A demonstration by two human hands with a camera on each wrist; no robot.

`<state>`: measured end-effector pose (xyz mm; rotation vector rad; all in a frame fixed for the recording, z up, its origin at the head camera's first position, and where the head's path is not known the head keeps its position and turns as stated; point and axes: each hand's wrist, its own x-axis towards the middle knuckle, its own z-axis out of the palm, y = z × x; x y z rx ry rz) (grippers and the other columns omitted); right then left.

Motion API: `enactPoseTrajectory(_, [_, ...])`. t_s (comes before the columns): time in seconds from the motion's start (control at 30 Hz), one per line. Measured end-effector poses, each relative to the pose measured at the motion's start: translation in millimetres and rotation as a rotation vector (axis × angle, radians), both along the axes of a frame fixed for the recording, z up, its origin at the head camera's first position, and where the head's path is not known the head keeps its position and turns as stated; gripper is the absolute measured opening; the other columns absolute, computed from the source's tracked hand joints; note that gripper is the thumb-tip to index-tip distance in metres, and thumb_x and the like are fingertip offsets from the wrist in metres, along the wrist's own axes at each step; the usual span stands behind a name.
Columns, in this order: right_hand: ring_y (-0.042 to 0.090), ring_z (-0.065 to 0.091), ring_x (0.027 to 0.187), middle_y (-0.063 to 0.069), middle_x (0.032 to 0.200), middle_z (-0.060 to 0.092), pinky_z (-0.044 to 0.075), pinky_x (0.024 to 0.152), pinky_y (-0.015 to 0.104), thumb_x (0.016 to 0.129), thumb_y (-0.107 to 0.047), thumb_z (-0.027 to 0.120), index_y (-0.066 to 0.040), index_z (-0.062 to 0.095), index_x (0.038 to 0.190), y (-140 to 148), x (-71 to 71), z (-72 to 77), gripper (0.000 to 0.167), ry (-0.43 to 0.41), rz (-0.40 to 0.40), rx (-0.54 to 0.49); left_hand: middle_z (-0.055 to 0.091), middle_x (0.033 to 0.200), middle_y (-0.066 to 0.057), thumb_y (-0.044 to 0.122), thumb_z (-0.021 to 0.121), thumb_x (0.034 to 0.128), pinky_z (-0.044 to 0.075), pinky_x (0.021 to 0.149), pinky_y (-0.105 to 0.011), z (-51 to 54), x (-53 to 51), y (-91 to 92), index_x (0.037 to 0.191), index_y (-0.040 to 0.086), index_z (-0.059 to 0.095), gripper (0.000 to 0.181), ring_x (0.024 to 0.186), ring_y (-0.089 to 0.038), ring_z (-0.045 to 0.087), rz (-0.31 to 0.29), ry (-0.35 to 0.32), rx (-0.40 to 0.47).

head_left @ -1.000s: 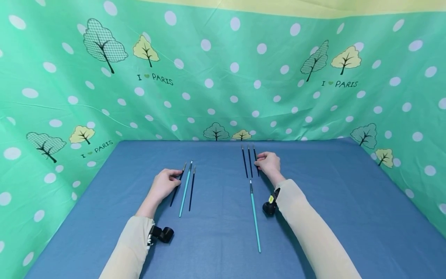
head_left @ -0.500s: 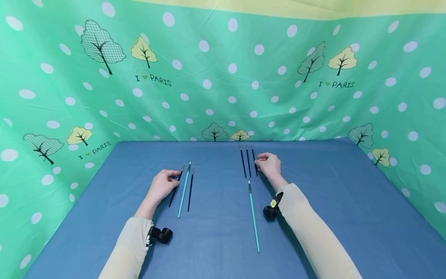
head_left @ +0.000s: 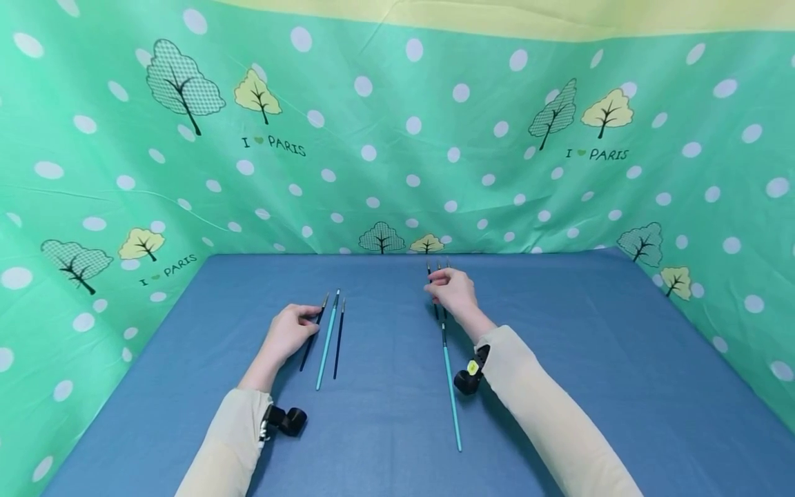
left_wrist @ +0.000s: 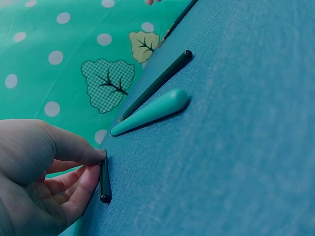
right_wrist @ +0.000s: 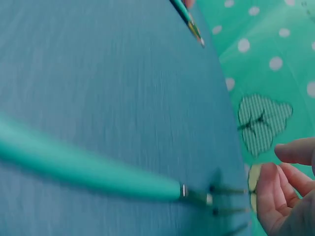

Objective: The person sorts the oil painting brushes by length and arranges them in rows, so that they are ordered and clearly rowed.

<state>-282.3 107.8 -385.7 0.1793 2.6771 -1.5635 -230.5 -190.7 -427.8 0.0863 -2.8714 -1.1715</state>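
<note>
In the head view, my left hand (head_left: 290,337) pinches a slim dark paintbrush (head_left: 307,356) lying at the left. A teal paintbrush (head_left: 326,345) and another dark paintbrush (head_left: 339,345) lie just to its right. The left wrist view shows thumb and fingers closed on the dark handle (left_wrist: 105,184). My right hand (head_left: 455,293) hovers over three dark paintbrushes at the back, hiding much of them; the leftmost dark brush (head_left: 429,270) shows best. Its thumb and fingers look apart, with nothing between them in the right wrist view. Below lies a second teal paintbrush (head_left: 452,400).
A blue cloth (head_left: 385,428) covers the table. Behind it and at both sides hangs a green dotted curtain (head_left: 385,110) printed with trees. Small black cameras, such as the left one (head_left: 288,420), jut out from both wrists.
My right hand has moved left from beside the rightmost dark paintbrush to above the group of three. The left hand stays on its dark brush. The head view has shifted slightly.
</note>
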Motion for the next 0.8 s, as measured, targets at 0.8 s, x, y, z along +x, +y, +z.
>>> enactPoseTrajectory(0.8, [0.028,0.064,0.084,0.011,0.098,0.061,0.053,0.07,0.035,0.079,-0.009,0.069,-0.004,0.053,0.124,-75.7,33.3,-0.3,0.048,-0.122,0.256,-0.17,0.05,0.115,-0.02,0.006,0.059,0.0826,0.046,0.068,-0.035,-0.1,0.0,-0.6,0.12,0.002,0.058,0.038,0.082,-0.022,0.057,-0.01,-0.008,0.012])
